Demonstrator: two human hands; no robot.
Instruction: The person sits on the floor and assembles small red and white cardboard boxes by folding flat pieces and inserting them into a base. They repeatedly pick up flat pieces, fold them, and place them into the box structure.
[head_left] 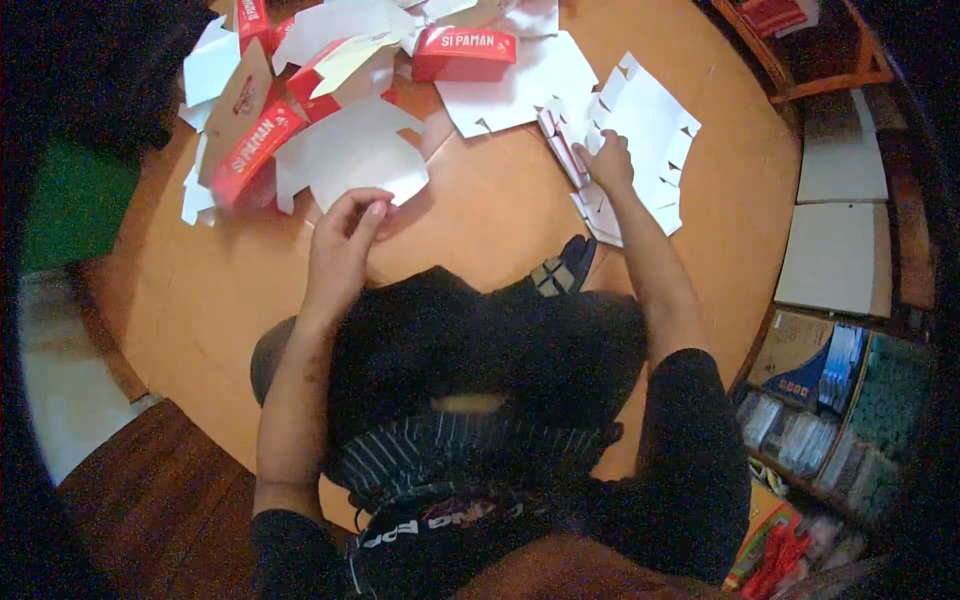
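Observation:
My right hand (608,165) rests on a stack of flat white box blanks (645,130), its thumb and fingers closed at the folded edge of one with red-and-white folds. My left hand (348,232) is closed in a pinch, thumb against fingers, beside the lower edge of a white box blank (350,160). Whether anything is between those fingertips is hidden. Left of that blank, a partly folded box with a red printed side (255,155) leans in a loose heap. Another red-sided box (465,55) lies on white blanks farther back.
Orange floor (490,210) lies between the heap and my crossed legs (480,340). My foot (562,270) juts toward the right stack. Along the right side stand cream panels (835,255) and shelves with plastic-wrapped packs (790,430). A wooden frame (835,80) stands far right.

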